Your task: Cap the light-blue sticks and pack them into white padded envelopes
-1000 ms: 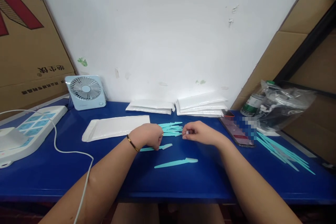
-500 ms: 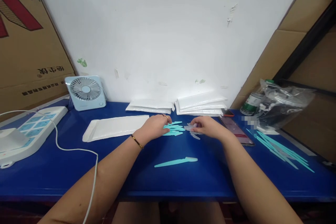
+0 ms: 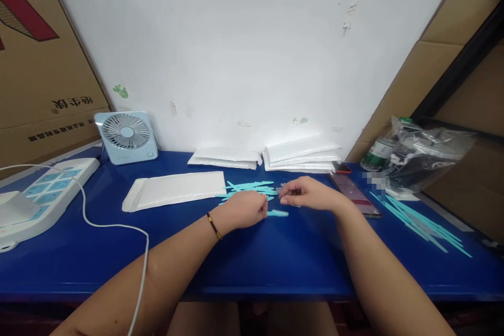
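Note:
My left hand [image 3: 246, 209] is closed around a teal eyebrow razor [image 3: 277, 213]; the blade end sticks out to the right of the fist and the handle is hidden. Just behind it lies a loose heap of teal eyebrow razors [image 3: 252, 185], partly covered by the hand. To the right, my right hand [image 3: 305, 192] is held low with fingers curled in and thumb near the index finger. Anything between those fingertips is too small to make out. Small clear plastic pieces [image 3: 280, 189] lie beside and partly under this hand.
A white padded envelope [image 3: 177, 190] lies at left, with more white envelopes [image 3: 301, 155] by the wall. A phone [image 3: 356, 197] and several razors [image 3: 421, 220] lie at right, near a plastic bag [image 3: 429, 157]. A fan [image 3: 126, 136], power strip [image 3: 51, 191] and white cable [image 3: 114, 224] are at left.
My left hand has come off the heap towards me and closed on the razor that lay alone near the front. That razor is now lifted nearer the heap. My right hand shifted slightly left.

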{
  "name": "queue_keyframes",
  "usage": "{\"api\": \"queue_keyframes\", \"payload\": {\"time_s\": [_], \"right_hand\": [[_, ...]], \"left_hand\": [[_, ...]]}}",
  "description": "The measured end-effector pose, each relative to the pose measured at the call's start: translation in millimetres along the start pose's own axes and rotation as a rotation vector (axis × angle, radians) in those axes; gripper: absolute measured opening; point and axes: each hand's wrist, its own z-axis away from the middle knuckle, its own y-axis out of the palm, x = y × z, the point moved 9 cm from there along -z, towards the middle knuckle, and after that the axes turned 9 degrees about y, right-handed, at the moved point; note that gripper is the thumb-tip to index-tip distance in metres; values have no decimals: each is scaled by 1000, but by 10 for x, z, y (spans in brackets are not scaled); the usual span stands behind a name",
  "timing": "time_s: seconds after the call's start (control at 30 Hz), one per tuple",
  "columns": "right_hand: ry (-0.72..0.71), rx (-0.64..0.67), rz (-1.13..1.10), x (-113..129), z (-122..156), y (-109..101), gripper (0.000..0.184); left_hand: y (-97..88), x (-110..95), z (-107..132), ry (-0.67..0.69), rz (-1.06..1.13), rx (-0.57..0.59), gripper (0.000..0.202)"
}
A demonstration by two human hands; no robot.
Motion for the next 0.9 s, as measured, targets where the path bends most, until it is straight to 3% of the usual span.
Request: {"api": "queue_keyframes", "payload": {"time_s": [0.1,0.2,0.3,0.37,0.47,0.63,0.9], "right_hand": [[-26,51,-20,54,-6,87,25],[-31,27,-29,-13,-23,40,21],[29,-80,-77,-210,-39,-145,23],[66,-190,-144,-324,-40,-289,27],[49,-310,-258,-357,-56,-385,33],[21,-349,-577,-361,-141,-320,36],[-6,-360,-732,-295,-125,-310,35]], "left_hand": [[-111,125,-4,-29,53,-76,14],[-206,193,21,-31,77,-112,12],[-309,303,64,-70,136,-178,14],[-326,382,74,-90,289,-214,18],[-312,459,55,-94,450,-245,22],[-450,481,49,-52,358,-398,35],[-480,375,53,15,210,-352,26]]}}
